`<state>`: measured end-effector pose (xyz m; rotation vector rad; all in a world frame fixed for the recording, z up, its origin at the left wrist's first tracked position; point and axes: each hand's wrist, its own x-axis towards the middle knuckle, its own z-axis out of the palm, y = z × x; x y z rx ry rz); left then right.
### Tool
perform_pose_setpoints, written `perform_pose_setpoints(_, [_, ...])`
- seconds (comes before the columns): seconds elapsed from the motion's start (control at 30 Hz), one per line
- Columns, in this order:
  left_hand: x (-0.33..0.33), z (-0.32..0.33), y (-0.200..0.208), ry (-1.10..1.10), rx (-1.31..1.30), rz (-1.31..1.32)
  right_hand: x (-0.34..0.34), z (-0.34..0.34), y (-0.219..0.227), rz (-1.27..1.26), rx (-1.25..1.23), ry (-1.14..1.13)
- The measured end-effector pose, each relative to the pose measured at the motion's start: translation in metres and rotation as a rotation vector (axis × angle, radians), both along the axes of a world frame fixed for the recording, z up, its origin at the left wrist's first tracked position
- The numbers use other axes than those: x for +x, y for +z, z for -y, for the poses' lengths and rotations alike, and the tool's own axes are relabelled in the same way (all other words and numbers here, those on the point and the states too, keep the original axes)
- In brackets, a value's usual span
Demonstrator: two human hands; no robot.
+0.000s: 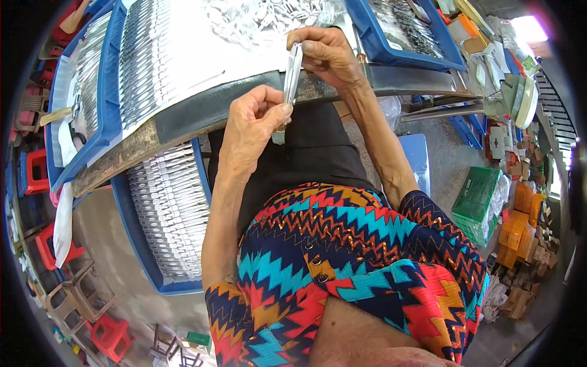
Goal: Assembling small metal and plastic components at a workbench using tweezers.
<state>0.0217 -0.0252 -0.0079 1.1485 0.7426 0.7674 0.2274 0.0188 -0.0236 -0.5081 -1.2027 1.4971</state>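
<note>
Slim silver packet (pixel 292 76) between hands

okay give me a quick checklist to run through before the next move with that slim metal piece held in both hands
1. Left hand grips the lower end of the metal piece: ok.
2. Right hand pinches its upper end: ok.
3. Piece held off the table edge, over the lap: ok.
4. Blue tray of finished rows beside the left knee: ok.
5. Loose parts pile on the table, near the right hand: ok.
6. Piece seated in its clear sleeve: cannot tell.
</note>
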Motion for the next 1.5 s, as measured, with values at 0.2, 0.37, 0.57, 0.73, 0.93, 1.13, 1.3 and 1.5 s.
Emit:
perform_pose_setpoints(0.2, [0.003, 0.0, 0.014, 0.162, 0.313, -0.258, -0.014, 0.025, 0.022, 0.298, 0.024, -0.225])
perform_pose_setpoints(0.37, [0.012, 0.0, 0.014, 0.326, 0.682, -0.531, -0.041, 0.042, 0.041, 0.671, 0.102, -0.41])
perform_pose_setpoints(0.57, [0.01, 0.002, 0.016, 0.319, 0.497, -0.362, -0.055, 0.039, 0.044, 0.819, 0.12, -0.483])
perform_pose_setpoints(0.73, [0.001, -0.004, 0.005, 0.248, 0.214, -0.083, -0.057, 0.034, 0.046, 0.872, 0.143, -0.418])
perform_pose_setpoints(0.93, [-0.008, -0.014, -0.013, 0.169, 0.009, 0.12, -0.051, 0.043, 0.033, 0.661, -0.048, -0.375])
perform_pose_setpoints(1.13, [-0.008, -0.02, -0.02, 0.173, -0.042, 0.203, -0.039, 0.058, 0.016, 0.51, -0.241, -0.269])
perform_pose_setpoints(1.3, [-0.009, -0.02, -0.019, 0.19, 0.011, 0.164, -0.04, 0.066, 0.009, 0.399, -0.361, -0.16])
perform_pose_setpoints(1.5, [-0.01, -0.018, -0.016, 0.152, 0.036, 0.117, -0.04, 0.063, 0.01, 0.348, -0.334, -0.181])
